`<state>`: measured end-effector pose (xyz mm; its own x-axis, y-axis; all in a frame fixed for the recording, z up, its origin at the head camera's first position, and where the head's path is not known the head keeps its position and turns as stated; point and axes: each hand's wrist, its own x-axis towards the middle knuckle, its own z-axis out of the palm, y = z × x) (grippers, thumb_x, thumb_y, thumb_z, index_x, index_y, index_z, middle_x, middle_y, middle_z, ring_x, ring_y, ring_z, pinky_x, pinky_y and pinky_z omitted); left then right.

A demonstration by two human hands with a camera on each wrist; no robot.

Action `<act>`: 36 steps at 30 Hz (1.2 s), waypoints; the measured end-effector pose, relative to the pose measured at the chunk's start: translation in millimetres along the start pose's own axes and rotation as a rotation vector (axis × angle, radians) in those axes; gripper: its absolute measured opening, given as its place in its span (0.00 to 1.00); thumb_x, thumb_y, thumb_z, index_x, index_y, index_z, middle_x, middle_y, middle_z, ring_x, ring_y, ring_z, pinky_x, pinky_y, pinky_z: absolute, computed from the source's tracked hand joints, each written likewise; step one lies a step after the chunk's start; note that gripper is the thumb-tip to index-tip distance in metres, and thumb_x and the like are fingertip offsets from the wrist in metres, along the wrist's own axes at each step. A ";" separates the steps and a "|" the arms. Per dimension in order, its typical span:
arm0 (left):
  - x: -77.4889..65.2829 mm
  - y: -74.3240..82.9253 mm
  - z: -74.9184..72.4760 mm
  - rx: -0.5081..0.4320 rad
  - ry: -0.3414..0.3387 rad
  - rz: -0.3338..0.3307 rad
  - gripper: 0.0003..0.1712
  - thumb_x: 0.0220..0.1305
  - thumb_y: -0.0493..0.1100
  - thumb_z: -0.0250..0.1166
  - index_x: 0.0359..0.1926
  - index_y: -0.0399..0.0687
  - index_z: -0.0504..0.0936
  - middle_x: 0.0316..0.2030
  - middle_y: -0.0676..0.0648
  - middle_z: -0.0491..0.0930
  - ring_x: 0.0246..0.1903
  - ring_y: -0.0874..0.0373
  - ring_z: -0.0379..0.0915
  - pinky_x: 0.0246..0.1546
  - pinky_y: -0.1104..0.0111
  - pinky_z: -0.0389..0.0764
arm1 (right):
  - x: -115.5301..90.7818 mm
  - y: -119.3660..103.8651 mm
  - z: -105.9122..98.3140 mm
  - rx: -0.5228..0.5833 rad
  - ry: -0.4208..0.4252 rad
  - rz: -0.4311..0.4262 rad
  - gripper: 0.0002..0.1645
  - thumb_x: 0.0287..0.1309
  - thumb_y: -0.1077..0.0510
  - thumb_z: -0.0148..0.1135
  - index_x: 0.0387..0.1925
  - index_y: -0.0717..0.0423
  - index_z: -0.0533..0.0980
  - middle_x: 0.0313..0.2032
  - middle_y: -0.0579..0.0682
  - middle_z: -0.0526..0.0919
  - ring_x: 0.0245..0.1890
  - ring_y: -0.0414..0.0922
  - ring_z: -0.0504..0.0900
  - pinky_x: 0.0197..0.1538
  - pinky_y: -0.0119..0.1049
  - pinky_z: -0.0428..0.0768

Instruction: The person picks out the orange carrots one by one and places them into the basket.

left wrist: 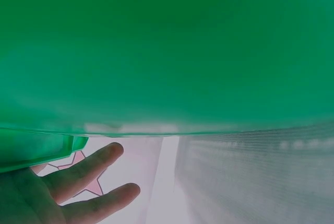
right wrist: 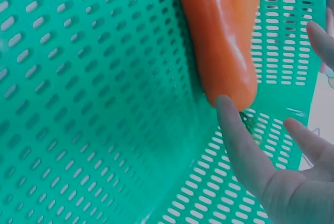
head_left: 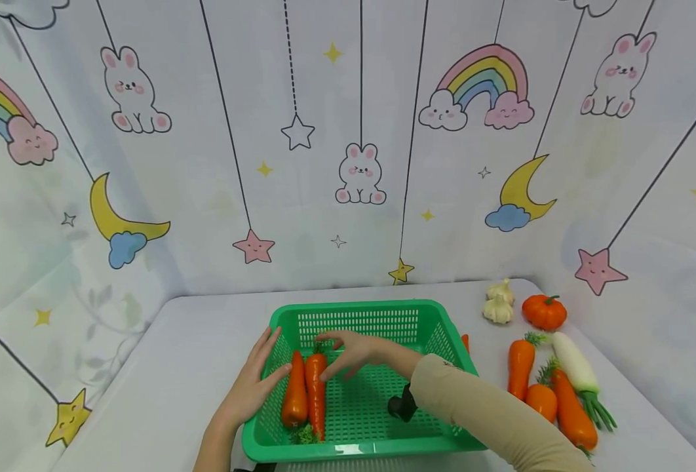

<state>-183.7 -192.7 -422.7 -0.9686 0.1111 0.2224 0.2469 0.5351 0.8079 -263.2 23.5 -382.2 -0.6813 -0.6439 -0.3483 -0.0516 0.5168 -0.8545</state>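
Note:
A green plastic basket [head_left: 362, 410] with slotted sides stands on the table. Two carrots [head_left: 295, 393] lie side by side along its left side, their lengths running front to back. My left hand [head_left: 250, 387] rests at the basket's left rim, fingers extended and spread; in the left wrist view, green plastic covers most of the picture above its fingers [left wrist: 86, 172]. Over the far end of the carrots hovers my right hand [head_left: 356, 351], fingers loosely spread. In the right wrist view, one fingertip overlaps the end of a carrot [right wrist: 222, 51]; whether it touches I cannot tell.
To the basket's right lie garlic bulbs [head_left: 498, 308], a small orange pumpkin [head_left: 544, 312], a white radish [head_left: 575, 364] with green leaves, a carrot [head_left: 520, 367] and other orange vegetables. An orange tip [head_left: 465, 342] shows beside the right rim. A patterned cloth [head_left: 324, 216] hangs behind the table.

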 end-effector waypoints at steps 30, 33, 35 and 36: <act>-1.5 0.6 -1.3 -0.006 0.001 -0.004 0.41 0.63 0.54 0.56 0.71 0.50 0.49 0.70 0.40 0.39 0.66 0.36 0.37 0.53 0.33 0.48 | -89.9 -14.4 -58.0 -0.070 -0.122 -0.204 0.54 0.45 0.57 0.71 0.70 0.47 0.51 0.60 0.58 0.65 0.48 0.51 0.76 0.45 0.41 0.77; -1.2 0.3 -1.2 -0.008 0.001 -0.006 0.41 0.63 0.55 0.56 0.71 0.50 0.49 0.70 0.40 0.39 0.66 0.36 0.37 0.54 0.33 0.48 | -100.8 -15.1 -61.9 -0.075 -0.136 -0.237 0.54 0.46 0.57 0.71 0.70 0.49 0.51 0.60 0.59 0.64 0.48 0.52 0.76 0.44 0.41 0.78; -0.9 0.5 -1.0 -0.010 0.001 -0.005 0.41 0.63 0.55 0.56 0.71 0.50 0.49 0.70 0.40 0.39 0.66 0.37 0.37 0.54 0.33 0.48 | -107.6 -14.2 -64.7 -0.078 -0.137 -0.262 0.54 0.46 0.56 0.71 0.70 0.50 0.50 0.60 0.61 0.64 0.48 0.52 0.76 0.44 0.41 0.78; -0.7 0.7 -0.9 -0.010 0.001 -0.004 0.41 0.63 0.55 0.56 0.71 0.50 0.49 0.70 0.40 0.39 0.66 0.37 0.37 0.54 0.33 0.48 | -111.2 -13.6 -66.2 -0.074 -0.131 -0.267 0.54 0.46 0.56 0.71 0.70 0.50 0.50 0.60 0.61 0.64 0.48 0.52 0.76 0.43 0.41 0.78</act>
<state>-182.8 -193.2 -421.8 -0.9694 0.1083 0.2201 0.2437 0.5274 0.8139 -235.1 125.4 -306.4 -0.5365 -0.8274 -0.1664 -0.2727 0.3565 -0.8936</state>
